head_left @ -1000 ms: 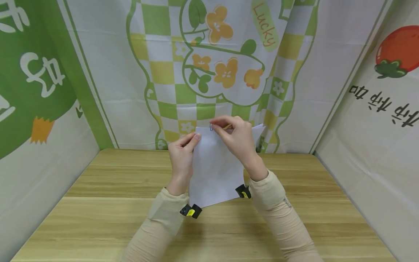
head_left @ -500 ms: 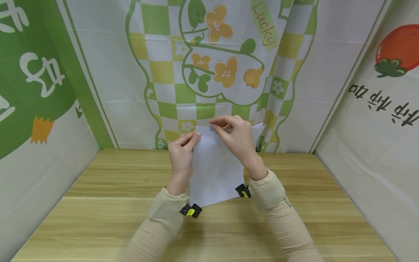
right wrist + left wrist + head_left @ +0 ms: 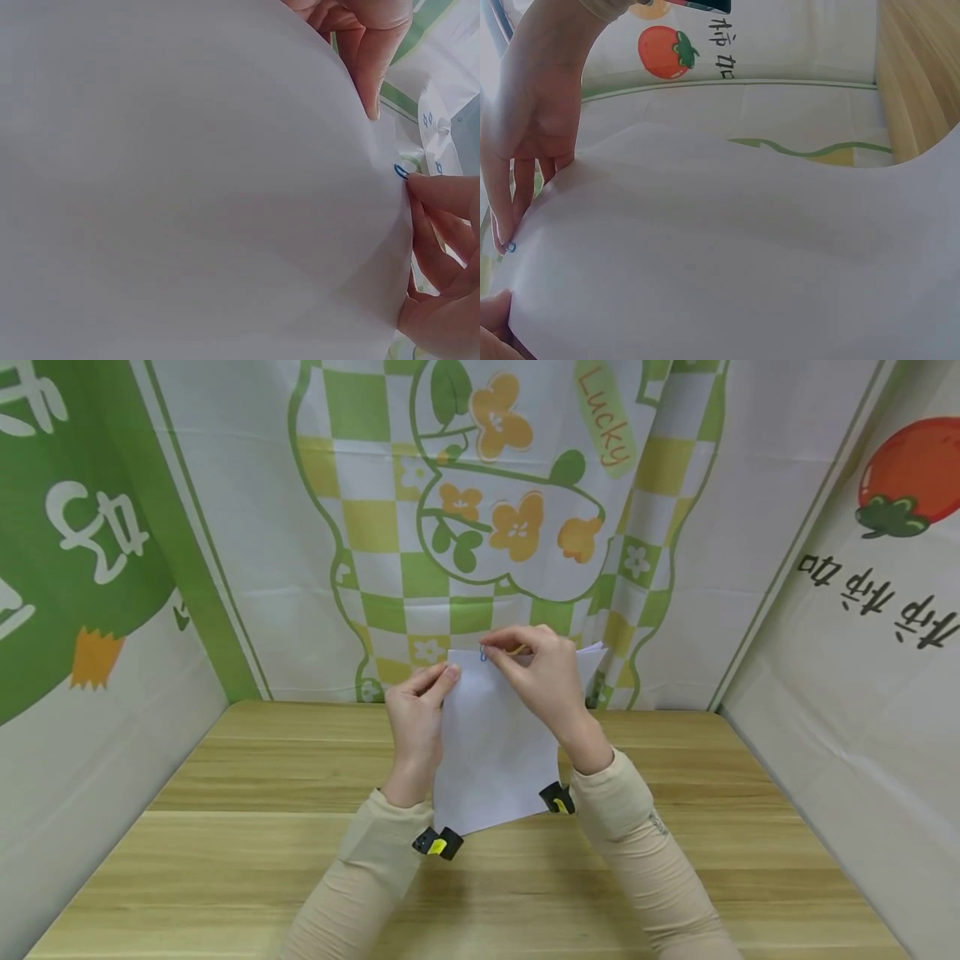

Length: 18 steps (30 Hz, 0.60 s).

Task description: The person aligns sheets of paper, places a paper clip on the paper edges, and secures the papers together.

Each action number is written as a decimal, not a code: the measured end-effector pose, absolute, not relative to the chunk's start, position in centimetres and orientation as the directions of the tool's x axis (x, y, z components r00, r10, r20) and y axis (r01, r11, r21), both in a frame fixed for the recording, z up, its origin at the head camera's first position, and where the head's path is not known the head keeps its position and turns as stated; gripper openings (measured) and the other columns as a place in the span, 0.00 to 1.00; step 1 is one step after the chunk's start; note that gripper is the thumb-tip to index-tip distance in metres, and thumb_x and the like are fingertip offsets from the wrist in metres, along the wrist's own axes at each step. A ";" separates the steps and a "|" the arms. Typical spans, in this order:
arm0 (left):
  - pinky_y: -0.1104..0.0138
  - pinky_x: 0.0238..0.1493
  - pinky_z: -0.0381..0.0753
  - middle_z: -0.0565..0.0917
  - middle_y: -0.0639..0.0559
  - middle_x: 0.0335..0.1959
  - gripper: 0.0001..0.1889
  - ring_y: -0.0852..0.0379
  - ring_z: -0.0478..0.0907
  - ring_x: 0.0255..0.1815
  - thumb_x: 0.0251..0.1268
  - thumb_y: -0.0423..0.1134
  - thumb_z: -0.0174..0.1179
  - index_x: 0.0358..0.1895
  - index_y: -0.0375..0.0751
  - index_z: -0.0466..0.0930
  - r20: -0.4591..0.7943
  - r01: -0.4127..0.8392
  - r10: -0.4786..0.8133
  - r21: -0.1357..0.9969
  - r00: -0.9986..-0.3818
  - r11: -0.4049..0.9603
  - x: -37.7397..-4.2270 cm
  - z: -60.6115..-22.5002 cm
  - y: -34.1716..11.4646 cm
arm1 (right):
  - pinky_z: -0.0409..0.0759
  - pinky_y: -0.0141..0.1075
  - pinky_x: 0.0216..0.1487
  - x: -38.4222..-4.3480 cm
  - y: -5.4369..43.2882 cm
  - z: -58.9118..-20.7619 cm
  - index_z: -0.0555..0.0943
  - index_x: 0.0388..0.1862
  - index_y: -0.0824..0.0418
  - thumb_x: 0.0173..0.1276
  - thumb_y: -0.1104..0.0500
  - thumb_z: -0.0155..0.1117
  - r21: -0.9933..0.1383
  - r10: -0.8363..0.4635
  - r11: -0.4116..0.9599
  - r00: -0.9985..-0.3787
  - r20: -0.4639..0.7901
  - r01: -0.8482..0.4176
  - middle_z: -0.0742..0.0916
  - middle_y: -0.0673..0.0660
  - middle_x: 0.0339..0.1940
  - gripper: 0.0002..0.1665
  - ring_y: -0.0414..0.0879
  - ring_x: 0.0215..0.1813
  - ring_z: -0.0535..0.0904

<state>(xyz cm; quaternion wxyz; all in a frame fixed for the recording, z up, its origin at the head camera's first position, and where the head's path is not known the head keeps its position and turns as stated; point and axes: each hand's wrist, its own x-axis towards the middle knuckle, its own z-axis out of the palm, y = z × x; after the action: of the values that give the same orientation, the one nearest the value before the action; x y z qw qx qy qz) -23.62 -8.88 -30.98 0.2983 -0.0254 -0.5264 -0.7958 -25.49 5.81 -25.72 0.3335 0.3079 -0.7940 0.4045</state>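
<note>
White paper sheets [image 3: 495,752] stand tilted up between both hands, with more than one edge showing at the top right. My left hand [image 3: 414,718] pinches the upper left corner, thumb in front and fingers behind. At the top edge, a little right of that corner, sits a small blue paper clip [image 3: 483,652]. My right hand [image 3: 546,681] pinches this clip between thumb and index finger. In the right wrist view the clip's blue loop [image 3: 401,172] lies over the paper's face, fingertips right at its end. The back of the sheets is hidden.
A wooden table [image 3: 285,860] lies beneath the hands. Printed fabric [image 3: 375,527] hangs behind and on both sides. Black wrist devices with yellow marks [image 3: 437,843] overlap the paper's lower corners in the head view.
Almost nothing differs. Both hands keep their places on the paper and the clip, with only a very slight shift of the clip at the top edge.
</note>
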 end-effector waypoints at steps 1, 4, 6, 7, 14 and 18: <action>0.75 0.32 0.78 0.81 0.58 0.22 0.11 0.63 0.76 0.28 0.53 0.26 0.67 0.38 0.20 0.82 0.352 0.501 -0.448 0.822 -0.822 -0.272 -23.6 -31.0 -8.9 | 0.82 0.31 0.37 -25.5 5.8 -25.7 0.88 0.35 0.55 0.61 0.58 0.69 -0.438 -0.220 0.483 -0.590 0.777 -0.758 0.89 0.51 0.30 0.05 0.42 0.34 0.79; 0.75 0.32 0.78 0.81 0.57 0.22 0.11 0.63 0.76 0.28 0.53 0.25 0.67 0.38 0.20 0.82 0.347 0.499 -0.447 0.818 -0.825 -0.285 -23.6 -31.0 -8.8 | 0.82 0.32 0.37 -25.5 5.8 -25.7 0.88 0.35 0.56 0.61 0.59 0.68 -0.439 -0.226 0.482 -0.592 0.774 -0.758 0.89 0.51 0.31 0.05 0.43 0.35 0.79; 0.75 0.32 0.78 0.81 0.57 0.23 0.11 0.63 0.76 0.28 0.53 0.25 0.67 0.38 0.20 0.82 0.344 0.497 -0.445 0.817 -0.827 -0.293 -23.6 -31.0 -8.8 | 0.82 0.32 0.37 -25.5 5.8 -25.8 0.88 0.35 0.56 0.61 0.59 0.68 -0.436 -0.229 0.483 -0.590 0.774 -0.759 0.89 0.51 0.32 0.05 0.43 0.35 0.79; 0.75 0.32 0.78 0.81 0.57 0.23 0.11 0.63 0.76 0.28 0.53 0.26 0.67 0.38 0.20 0.82 0.342 0.495 -0.444 0.817 -0.828 -0.295 -23.6 -31.0 -8.8 | 0.81 0.32 0.37 -25.5 5.8 -25.8 0.88 0.35 0.56 0.61 0.59 0.68 -0.434 -0.231 0.485 -0.590 0.774 -0.759 0.89 0.51 0.32 0.04 0.43 0.35 0.79; 0.75 0.31 0.78 0.81 0.56 0.23 0.11 0.63 0.76 0.28 0.53 0.25 0.66 0.38 0.19 0.82 0.341 0.499 -0.447 0.811 -0.827 -0.305 -23.7 -31.0 -8.8 | 0.82 0.31 0.37 -25.5 5.8 -25.7 0.88 0.35 0.56 0.61 0.59 0.69 -0.429 -0.236 0.482 -0.584 0.776 -0.764 0.89 0.50 0.32 0.04 0.43 0.35 0.79; 0.75 0.32 0.78 0.81 0.56 0.23 0.11 0.63 0.76 0.29 0.53 0.25 0.66 0.38 0.19 0.82 0.344 0.499 -0.442 0.812 -0.829 -0.303 -23.6 -31.0 -8.9 | 0.81 0.31 0.37 -25.4 5.9 -25.7 0.88 0.35 0.56 0.61 0.59 0.69 -0.422 -0.239 0.483 -0.580 0.779 -0.767 0.89 0.50 0.31 0.04 0.43 0.35 0.79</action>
<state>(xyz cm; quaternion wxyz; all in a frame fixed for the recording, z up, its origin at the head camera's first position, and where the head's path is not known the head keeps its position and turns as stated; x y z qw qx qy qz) -23.65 -8.88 -31.01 0.2914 -0.0276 -0.5132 -0.8068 -25.45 5.86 -25.73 0.3316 0.3164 -0.7948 0.3977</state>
